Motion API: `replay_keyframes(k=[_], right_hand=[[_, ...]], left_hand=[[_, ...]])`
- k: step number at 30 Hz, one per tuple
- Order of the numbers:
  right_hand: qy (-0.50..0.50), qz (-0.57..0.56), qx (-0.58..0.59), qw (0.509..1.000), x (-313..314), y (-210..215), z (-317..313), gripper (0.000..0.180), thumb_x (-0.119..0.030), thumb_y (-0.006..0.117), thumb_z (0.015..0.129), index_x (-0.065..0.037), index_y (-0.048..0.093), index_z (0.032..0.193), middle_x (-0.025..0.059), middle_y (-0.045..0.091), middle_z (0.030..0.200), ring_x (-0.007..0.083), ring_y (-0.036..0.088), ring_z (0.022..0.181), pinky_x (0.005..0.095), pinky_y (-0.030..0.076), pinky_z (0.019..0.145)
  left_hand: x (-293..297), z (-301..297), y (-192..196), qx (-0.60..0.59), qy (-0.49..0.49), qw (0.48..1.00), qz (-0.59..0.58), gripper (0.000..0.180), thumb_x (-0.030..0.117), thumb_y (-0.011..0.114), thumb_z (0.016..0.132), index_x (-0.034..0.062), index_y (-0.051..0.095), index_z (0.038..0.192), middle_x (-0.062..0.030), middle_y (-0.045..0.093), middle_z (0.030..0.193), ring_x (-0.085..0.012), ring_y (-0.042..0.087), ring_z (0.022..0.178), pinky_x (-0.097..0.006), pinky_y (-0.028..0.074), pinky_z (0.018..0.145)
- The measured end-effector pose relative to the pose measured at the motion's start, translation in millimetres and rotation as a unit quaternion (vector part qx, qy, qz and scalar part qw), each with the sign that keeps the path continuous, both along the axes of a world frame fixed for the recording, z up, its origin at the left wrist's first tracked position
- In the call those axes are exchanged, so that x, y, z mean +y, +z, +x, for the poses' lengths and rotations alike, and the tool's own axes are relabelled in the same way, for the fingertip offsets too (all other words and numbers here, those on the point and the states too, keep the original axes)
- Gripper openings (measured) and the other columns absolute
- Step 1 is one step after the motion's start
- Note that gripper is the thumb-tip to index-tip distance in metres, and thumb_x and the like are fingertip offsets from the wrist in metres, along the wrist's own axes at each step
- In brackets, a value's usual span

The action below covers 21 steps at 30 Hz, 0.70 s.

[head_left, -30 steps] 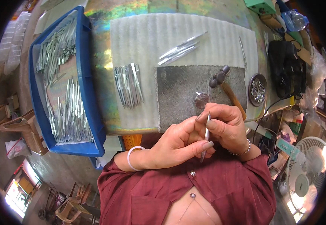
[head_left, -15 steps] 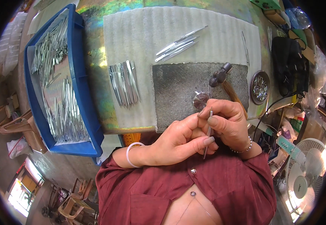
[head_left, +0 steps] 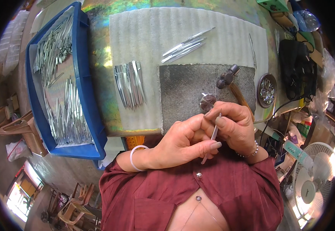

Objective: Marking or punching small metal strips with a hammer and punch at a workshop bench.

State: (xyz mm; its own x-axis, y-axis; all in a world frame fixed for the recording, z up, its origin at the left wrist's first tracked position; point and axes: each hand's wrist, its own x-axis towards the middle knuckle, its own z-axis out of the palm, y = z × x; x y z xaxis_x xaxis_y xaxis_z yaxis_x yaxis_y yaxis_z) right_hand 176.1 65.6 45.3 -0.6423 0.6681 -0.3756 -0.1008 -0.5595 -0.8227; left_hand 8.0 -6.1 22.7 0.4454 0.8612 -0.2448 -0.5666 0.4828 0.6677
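Both my hands meet in front of my chest, near the front edge of the table. A slim, pale metal piece [head_left: 214, 133] with a narrow tip is held between them, tilted with its lower end to the left. My left hand [head_left: 186, 142] has its thumb pressed over the piece and its fingers curled behind. My right hand [head_left: 236, 125] pinches the upper part between thumb and fingers. Just beyond my fingers, a round metal block [head_left: 208, 102] sits on a dark rough mat [head_left: 183, 82]. Beside the block lies a hammer [head_left: 226, 77], its wooden handle running behind my right hand.
A row of similar metal pieces [head_left: 129, 84] and a smaller pile [head_left: 183, 50] lie on white foam sheet [head_left: 144, 34]. The blue tray [head_left: 83, 69] at left holds many more. A round dish [head_left: 260, 101] of small shiny parts stands right, near a black bag [head_left: 298, 73] and a fan [head_left: 310, 188].
The metal piece has turned in my fingers: its broader pale face now shows, and its lower end has swung left. My hands stay nearly in place.
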Motion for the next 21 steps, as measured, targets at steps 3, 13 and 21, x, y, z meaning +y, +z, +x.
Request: replay_keyframes(k=[3,13,21], right_hand=[[-0.006,-0.026,-0.025,0.999,-2.0,2.9,-1.8,0.017,-0.01,0.056,0.092,0.002,0.062,0.102,0.0009,0.06,0.084,0.0061,0.054,0.077,0.0213,0.044,0.068],[-0.015,-0.034,-0.046,0.998,-6.6,1.6,-5.4,0.017,-0.011,0.057,0.092,0.002,0.063,0.102,-0.0018,0.058,0.079,0.0038,0.051,0.072,0.0188,0.041,0.061],[-0.023,-0.055,-0.03,0.998,-9.5,1.9,-6.4,0.014,-0.008,0.058,0.091,0.002,0.063,0.099,-0.0021,0.056,0.078,0.0045,0.051,0.07,0.019,0.04,0.059]], left_hand=[[-0.6,-1.4,2.6,0.033,0.017,0.999,0.003,0.017,0.006,0.063,0.087,0.002,0.047,0.09,-0.0036,0.064,0.069,-0.0072,0.06,0.06,-0.022,0.047,0.053],[-5.5,-1.5,-0.1,0.131,0.048,0.988,0.061,0.02,0.006,0.067,0.084,0.0037,0.048,0.086,-0.0021,0.062,0.06,-0.006,0.06,0.055,-0.021,0.044,0.049],[-8.0,0.2,-0.4,0.05,0.032,0.998,0.014,0.014,0.004,0.06,0.089,0.0011,0.046,0.089,-0.0052,0.064,0.069,-0.0078,0.061,0.06,-0.022,0.048,0.053]])
